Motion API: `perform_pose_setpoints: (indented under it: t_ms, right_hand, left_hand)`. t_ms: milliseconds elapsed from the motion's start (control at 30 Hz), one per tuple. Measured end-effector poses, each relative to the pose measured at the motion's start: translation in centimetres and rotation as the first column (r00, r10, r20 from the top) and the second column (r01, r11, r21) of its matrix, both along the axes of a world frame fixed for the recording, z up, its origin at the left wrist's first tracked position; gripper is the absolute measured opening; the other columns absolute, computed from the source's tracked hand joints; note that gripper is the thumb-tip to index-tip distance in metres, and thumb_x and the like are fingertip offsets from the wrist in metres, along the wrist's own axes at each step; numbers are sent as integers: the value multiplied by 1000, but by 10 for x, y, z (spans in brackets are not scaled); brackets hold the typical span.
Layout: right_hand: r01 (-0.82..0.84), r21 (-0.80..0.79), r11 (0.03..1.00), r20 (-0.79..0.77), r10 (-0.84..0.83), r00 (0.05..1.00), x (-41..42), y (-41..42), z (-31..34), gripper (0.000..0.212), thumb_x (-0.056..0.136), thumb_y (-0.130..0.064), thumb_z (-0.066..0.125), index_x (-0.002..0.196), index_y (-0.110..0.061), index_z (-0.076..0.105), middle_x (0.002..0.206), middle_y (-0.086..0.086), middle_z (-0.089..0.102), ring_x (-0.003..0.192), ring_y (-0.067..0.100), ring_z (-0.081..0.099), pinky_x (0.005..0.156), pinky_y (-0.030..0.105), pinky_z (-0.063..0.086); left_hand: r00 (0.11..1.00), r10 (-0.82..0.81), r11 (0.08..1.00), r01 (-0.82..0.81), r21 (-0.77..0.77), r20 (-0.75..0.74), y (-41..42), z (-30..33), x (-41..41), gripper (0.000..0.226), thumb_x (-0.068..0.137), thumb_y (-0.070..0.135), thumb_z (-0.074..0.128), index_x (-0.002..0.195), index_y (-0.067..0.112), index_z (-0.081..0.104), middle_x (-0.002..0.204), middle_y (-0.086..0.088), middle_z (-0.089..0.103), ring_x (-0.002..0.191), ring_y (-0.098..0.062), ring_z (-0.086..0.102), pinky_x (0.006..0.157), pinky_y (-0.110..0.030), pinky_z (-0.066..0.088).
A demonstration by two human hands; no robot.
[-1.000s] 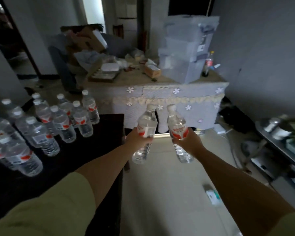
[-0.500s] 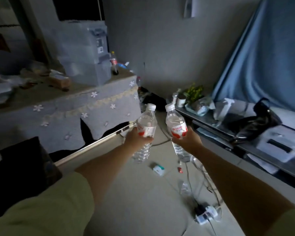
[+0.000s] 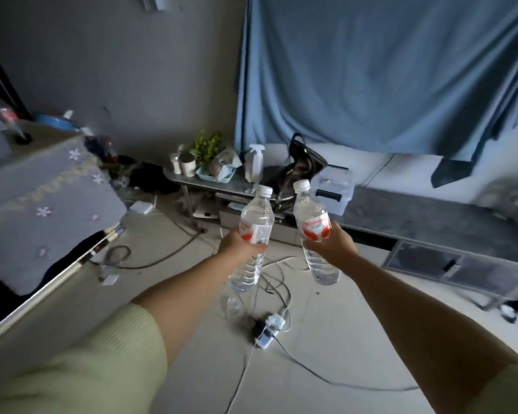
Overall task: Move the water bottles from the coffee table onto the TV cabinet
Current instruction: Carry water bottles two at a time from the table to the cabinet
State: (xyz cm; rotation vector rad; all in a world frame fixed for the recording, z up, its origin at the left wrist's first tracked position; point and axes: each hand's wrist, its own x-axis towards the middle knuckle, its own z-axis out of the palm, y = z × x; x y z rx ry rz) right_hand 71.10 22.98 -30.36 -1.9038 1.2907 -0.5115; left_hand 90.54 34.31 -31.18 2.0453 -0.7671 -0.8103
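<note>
Bottles in both hands, held out in front at mid-frame, above the floor and short of the TV cabinet [image 3: 425,218]. Left hand [image 3: 240,245] grips the left bottle [image 3: 253,234] around its middle, fingers wrapped over the lower edge of the label. Right hand [image 3: 331,245] grips the right bottle [image 3: 313,228] the same way, thumb across the front just under the label. The two bottles sit near each other, not touching.

Both arms extended forward, forearms bare, pale green sleeves pushed up near the elbows. Left bottle leans slightly right at the top, right bottle leans slightly left, bases pointing down toward the floor.

Bottles: clear ribbed plastic, white screw caps, white label with red print, filled with clear liquid. Cabinet: low, long, grey speckled top surface, metal-framed door panel below at right. On its left part: dark handbag [image 3: 296,171], translucent lidded box with black handle [image 3: 332,189], white spray bottle [image 3: 255,162], small green plant [image 3: 207,147], a few small jars. Blue cloth [image 3: 371,70] hangs on the wall behind it.

Floor: pale tiles, tangled cables and a white power strip [image 3: 269,330] right under the bottles. Left edge: another surface draped in grey cloth with white flower pattern [image 3: 42,192].
</note>
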Motion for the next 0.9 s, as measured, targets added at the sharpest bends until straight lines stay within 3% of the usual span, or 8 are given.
perform_pose_setpoints:
  t_ms: [300, 367, 433, 500, 567, 667, 800, 900]
  right_hand:
    - [383, 116, 917, 73, -392, 917, -194, -41, -18, 59, 68, -41, 81, 114, -13, 56, 99, 3, 69, 88, 20, 66, 79, 35, 55]
    - [457, 171, 873, 110, -478, 872, -227, -43, -23, 55, 70, -35, 81, 114, -12, 57, 99, 5, 69, 86, 19, 67, 82, 39, 57]
    - [508, 217, 834, 135, -541, 830, -255, -45, -24, 46, 75, -23, 79, 113, -8, 57, 97, 7, 67, 81, 17, 64, 76, 33, 55]
    - [552, 241, 798, 136, -591, 795, -279, -50, -25, 39, 78, -16, 76, 111, -8, 59, 94, 6, 66, 78, 16, 61, 71, 28, 50]
    - [599, 251, 760, 142, -641, 754, -305, -64, -28, 35, 79, -14, 75, 111, -9, 60, 92, 4, 66, 82, 18, 62, 78, 30, 49]
    - [668, 236, 706, 153, -706, 691, -336, -89, -30, 31, 80, -10, 74, 107, -11, 59, 87, 0, 64, 77, 12, 60, 67, 23, 47]
    - [750, 206, 629, 127, -777, 617, -368, -125, -26, 30, 78, -5, 73, 104, -12, 61, 88, 2, 65, 72, 11, 60, 57, 14, 46]
    - [805, 206, 556, 113, -831, 545, -391, -152, -24, 34, 75, -12, 76, 106, -12, 63, 97, 9, 70, 85, 23, 66, 75, 30, 53]
  left_hand:
    - [924, -381, 923, 381, 49, -9, -128, -4, -162, 71, 61, 36, 86, 124, 20, 57, 119, -1, 65, 105, -23, 63, 94, -31, 49]
    - [881, -470, 880, 472, 56, -41, -152, -12, -195, 75, 54, 41, 87, 120, 22, 59, 115, 0, 67, 100, -22, 65, 94, -34, 51]
    - [835, -545, 834, 549, 54, -78, -172, -18, -227, 84, 43, 48, 86, 118, 23, 58, 112, 1, 68, 98, -22, 66, 93, -36, 52]
    - [785, -607, 787, 616, 39, -123, -188, -21, -257, 69, 53, 41, 87, 113, 23, 59, 109, 2, 68, 97, -22, 66, 91, -32, 51]
    - [728, -667, 735, 678, 23, -155, -216, -29, -287, 52, 65, 29, 86, 110, 23, 61, 108, 0, 68, 97, -21, 66, 86, -28, 49]
    - [661, -729, 668, 743, 26, -178, -262, -38, -322, 55, 64, 29, 87, 112, 21, 61, 108, 0, 69, 98, -21, 66, 91, -32, 51]
    - [600, -774, 607, 794, 34, -202, -325, -44, -354, 46, 60, 31, 88, 98, 26, 62, 101, 2, 70, 96, -22, 67, 94, -40, 53]
    - [513, -826, 528, 849, -1, -231, -369, -36, -379, 33, 68, 21, 85, 91, 26, 62, 100, -1, 71, 96, -24, 68, 95, -42, 52]
